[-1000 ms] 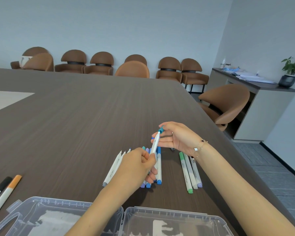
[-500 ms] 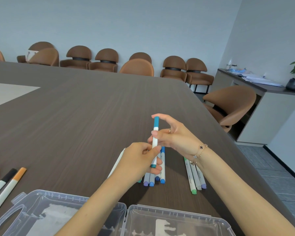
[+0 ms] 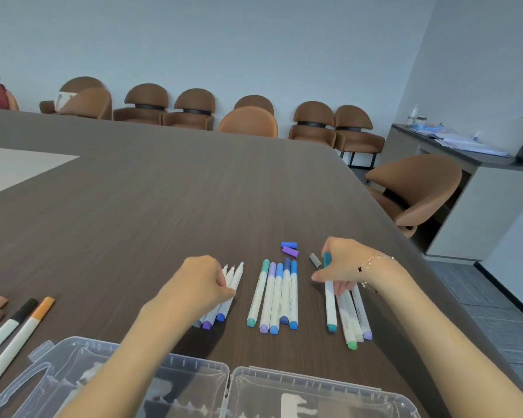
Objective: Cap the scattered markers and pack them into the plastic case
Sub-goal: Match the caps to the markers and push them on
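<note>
Teal marker (image 3: 329, 300), earlier raised, now lies tabled in right hand's (image 3: 343, 263) grip.

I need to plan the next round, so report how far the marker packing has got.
Done: five capped markers lie in a middle row. In hand: the right hand sets a teal marker down at the right group; the left hand grips uncapped markers. Left: three loose caps; the plastic case holds no markers.

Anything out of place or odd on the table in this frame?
Three loose caps, blue, purple and grey, lie off their markers beyond the rows. The left hand holds uncapped markers, bare tips showing. The plastic case holds no markers that I can see.
</note>
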The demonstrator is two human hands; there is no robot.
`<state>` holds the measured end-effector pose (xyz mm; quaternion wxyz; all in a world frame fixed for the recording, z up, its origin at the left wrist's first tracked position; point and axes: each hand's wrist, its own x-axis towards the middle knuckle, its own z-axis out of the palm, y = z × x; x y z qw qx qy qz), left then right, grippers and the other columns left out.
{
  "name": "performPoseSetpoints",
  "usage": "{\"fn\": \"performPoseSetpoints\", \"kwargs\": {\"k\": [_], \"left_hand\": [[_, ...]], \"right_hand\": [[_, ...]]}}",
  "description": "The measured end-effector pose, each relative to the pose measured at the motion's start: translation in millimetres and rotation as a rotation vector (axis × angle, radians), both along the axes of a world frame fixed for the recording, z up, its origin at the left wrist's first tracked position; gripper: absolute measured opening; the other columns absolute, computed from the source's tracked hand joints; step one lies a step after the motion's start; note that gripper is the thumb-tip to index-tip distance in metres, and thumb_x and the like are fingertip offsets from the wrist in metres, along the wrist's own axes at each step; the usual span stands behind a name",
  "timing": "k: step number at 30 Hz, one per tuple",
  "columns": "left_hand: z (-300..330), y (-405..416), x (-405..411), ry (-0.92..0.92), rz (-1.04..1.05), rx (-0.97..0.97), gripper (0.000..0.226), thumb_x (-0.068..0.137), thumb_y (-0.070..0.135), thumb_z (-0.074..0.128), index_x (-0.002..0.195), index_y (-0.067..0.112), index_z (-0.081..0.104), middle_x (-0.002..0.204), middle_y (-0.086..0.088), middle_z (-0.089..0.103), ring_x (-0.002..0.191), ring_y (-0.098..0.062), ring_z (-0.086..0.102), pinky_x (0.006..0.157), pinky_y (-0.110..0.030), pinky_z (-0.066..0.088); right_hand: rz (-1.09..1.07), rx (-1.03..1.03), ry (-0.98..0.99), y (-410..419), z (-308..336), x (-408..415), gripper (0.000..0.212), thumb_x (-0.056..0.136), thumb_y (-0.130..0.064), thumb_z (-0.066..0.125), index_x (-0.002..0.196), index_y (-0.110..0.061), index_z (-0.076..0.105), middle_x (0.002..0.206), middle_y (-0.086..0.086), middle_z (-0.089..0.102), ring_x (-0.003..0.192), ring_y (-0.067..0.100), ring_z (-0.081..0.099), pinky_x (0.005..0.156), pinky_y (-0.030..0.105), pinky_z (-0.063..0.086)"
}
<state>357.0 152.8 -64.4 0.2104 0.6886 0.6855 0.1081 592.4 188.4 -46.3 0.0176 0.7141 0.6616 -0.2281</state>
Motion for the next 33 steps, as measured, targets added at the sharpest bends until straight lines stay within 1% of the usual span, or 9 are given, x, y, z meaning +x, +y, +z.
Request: {"fn": "performPoseSetpoints", "kwargs": {"k": [5,7,10,16,19,25,27,30,33], "left_hand": [[-18,6,11,0.100,0.040,0.053,0.028,0.087,0.039,0.062,0.089,0.012,0.069,0.087,-0.002,0.065,0.071,-0.011,0.057,0.062,-0.019,0.040],[-23,7,15,0.130,0.052,0.066,0.029,0.087,0.042,0.061,0.082,0.014,0.064,0.073,0.002,0.056,0.064,-0.011,0.054,0.061,-0.019,0.041],[-27,3,22,0.103,0.048,0.077,0.024,0.090,0.034,0.059,0.078,0.012,0.057,0.063,0.003,0.042,0.055,-0.011,0.049,0.051,-0.014,0.036],[-19,1,23,-0.150,0.043,0.061,0.027,0.089,0.028,0.057,0.067,0.017,0.047,0.070,-0.002,0.049,0.054,-0.010,0.044,0.048,-0.014,0.034],[-12,4,15,-0.250,0.045,0.041,0.023,0.090,0.029,0.056,0.072,0.016,0.049,0.075,-0.004,0.054,0.057,-0.010,0.046,0.051,-0.015,0.035],[-11,9,8,-0.342,0.049,0.046,0.015,0.094,0.028,0.053,0.089,0.015,0.048,0.084,-0.004,0.061,0.057,-0.008,0.050,0.052,-0.017,0.037],[-12,9,8,-0.349,0.020,0.044,0.014,0.094,0.028,0.054,0.091,0.015,0.049,0.089,-0.005,0.066,0.061,-0.008,0.054,0.055,-0.017,0.040],[-13,8,11,-0.346,-0.012,0.034,0.012,0.094,0.028,0.054,0.092,0.018,0.049,0.091,-0.004,0.067,0.066,-0.009,0.057,0.058,-0.016,0.043],[-12,8,11,-0.339,-0.027,0.017,0.011,0.094,0.029,0.054,0.092,0.020,0.049,0.091,-0.002,0.067,0.066,-0.008,0.056,0.057,-0.015,0.042]], "right_hand": [[-0.013,0.035,-0.113,2,-5,-7,0.045,0.090,-0.039,0.059,0.123,-0.016,0.041,0.084,0.003,0.061,0.058,0.010,0.056,0.057,0.019,0.049],[-0.027,0.232,-0.171,7,-10,-4,0.038,0.091,-0.038,0.057,0.121,-0.016,0.048,0.103,0.004,0.060,0.078,0.012,0.058,0.070,0.022,0.048],[-0.021,0.461,-0.004,19,-21,-5,0.029,0.094,-0.029,0.054,0.121,-0.019,0.054,0.114,0.004,0.060,0.093,0.013,0.057,0.081,0.022,0.046],[0.262,0.532,-0.050,51,-43,-5,0.032,0.097,-0.021,0.048,0.127,-0.023,0.059,0.127,-0.002,0.058,0.120,0.014,0.046,0.100,0.024,0.039],[0.288,0.520,-0.100,63,-46,-8,0.032,0.097,-0.022,0.050,0.127,-0.022,0.060,0.126,-0.002,0.061,0.118,0.015,0.047,0.099,0.027,0.040],[0.226,0.538,-0.106,69,-52,-9,0.017,0.093,-0.026,0.057,0.108,-0.020,0.063,0.106,0.002,0.064,0.094,0.016,0.058,0.083,0.027,0.052],[0.226,0.592,-0.004,69,-55,-8,0.019,0.094,-0.021,0.054,0.112,-0.021,0.059,0.104,0.001,0.061,0.091,0.013,0.058,0.080,0.022,0.051],[0.154,0.599,0.354,64,-50,-10,0.027,0.096,-0.015,0.051,0.119,-0.026,0.060,0.100,-0.003,0.059,0.084,0.007,0.060,0.070,0.005,0.044],[0.086,0.517,0.763,54,-40,-17,0.022,0.096,-0.011,0.051,0.110,-0.023,0.062,0.099,0.004,0.066,0.081,0.011,0.070,0.068,0.011,0.053]]}}
